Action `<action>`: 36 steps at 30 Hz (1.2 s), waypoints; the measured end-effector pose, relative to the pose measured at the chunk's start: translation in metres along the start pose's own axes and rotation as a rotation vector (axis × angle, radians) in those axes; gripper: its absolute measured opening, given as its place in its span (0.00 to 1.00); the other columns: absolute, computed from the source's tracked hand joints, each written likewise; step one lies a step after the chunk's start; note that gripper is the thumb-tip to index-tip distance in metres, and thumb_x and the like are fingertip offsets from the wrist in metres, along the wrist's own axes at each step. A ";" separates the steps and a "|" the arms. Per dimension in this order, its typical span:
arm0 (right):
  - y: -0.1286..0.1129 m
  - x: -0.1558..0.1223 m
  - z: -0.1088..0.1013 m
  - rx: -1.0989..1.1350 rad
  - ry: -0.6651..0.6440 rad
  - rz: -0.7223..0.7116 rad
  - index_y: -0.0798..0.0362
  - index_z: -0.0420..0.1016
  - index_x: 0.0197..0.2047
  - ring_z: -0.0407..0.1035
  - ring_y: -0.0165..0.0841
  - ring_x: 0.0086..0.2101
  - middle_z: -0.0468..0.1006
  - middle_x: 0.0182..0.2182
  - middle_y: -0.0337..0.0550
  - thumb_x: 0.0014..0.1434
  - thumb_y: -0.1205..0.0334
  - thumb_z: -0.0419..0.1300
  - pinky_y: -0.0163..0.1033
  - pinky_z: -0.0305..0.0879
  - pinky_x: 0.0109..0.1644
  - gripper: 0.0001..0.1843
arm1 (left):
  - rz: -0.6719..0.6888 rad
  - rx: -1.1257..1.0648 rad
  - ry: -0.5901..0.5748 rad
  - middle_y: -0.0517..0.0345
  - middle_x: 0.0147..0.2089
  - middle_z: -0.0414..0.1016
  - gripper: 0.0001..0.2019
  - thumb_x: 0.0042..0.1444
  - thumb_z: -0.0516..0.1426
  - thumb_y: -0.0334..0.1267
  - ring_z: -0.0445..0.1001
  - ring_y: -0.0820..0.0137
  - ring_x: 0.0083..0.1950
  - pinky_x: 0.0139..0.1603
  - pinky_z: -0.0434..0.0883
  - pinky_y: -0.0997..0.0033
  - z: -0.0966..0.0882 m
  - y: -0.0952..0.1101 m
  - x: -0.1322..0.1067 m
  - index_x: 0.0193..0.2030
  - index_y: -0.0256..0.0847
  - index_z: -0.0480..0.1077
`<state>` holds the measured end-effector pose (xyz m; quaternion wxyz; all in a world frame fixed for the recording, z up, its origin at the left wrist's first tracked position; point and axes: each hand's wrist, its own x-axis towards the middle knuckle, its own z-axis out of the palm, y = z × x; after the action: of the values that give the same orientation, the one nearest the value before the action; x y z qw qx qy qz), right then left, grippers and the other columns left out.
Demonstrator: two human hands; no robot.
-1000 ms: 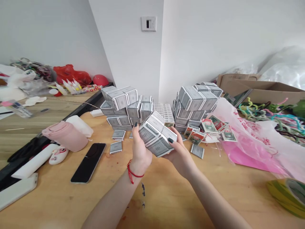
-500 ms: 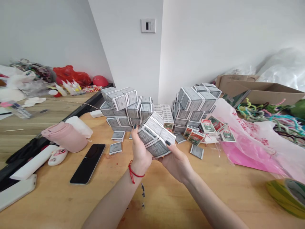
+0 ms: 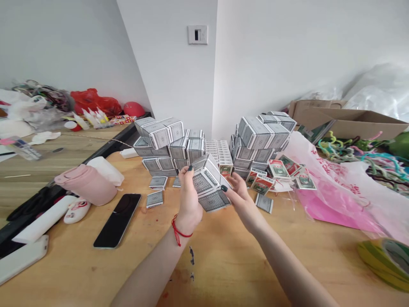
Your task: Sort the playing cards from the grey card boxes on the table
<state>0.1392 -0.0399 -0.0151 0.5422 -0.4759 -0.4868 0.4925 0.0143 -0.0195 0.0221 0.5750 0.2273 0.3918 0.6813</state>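
Observation:
Both my hands hold a block of small grey patterned boxes (image 3: 209, 187) just above the wooden table (image 3: 230, 264). My left hand (image 3: 188, 200), with a red string at the wrist, grips its left side, fingers curled over the top. My right hand (image 3: 241, 198) clasps the right side from below, thumb on the front edge. Behind the block stand two piles of the same grey boxes, the left pile (image 3: 166, 143) and the right pile (image 3: 260, 138). Single small boxes (image 3: 155, 198) lie loose on the table near my left hand.
A black phone (image 3: 117, 219), a pink pouch (image 3: 86, 183) and white items lie at the left. Red and green printed boxes (image 3: 279, 170) and a pink plastic bag (image 3: 338, 192) sit at the right, with a cardboard box (image 3: 348, 119), coloured pipe cleaners (image 3: 367, 155) and a tape roll (image 3: 388, 260).
The block has turned in my hands and sits a little more upright. My right hand slid down along its right side; my left hand shifted slightly right and up.

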 end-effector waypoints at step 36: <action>-0.036 -0.005 -0.033 -0.378 -0.162 -0.481 0.47 0.69 0.48 0.60 0.40 0.53 0.62 0.56 0.46 0.52 0.64 0.56 0.47 0.67 0.49 0.18 | 0.323 0.526 -0.348 0.56 0.41 0.64 0.08 0.48 0.55 0.34 0.62 0.67 0.47 0.49 0.59 0.70 -0.007 -0.009 -0.005 0.37 0.44 0.65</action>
<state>0.1743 -0.0479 0.0182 0.5042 -0.3988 -0.7100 0.2874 0.0160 -0.0260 0.0117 0.4397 0.5392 0.4090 0.5904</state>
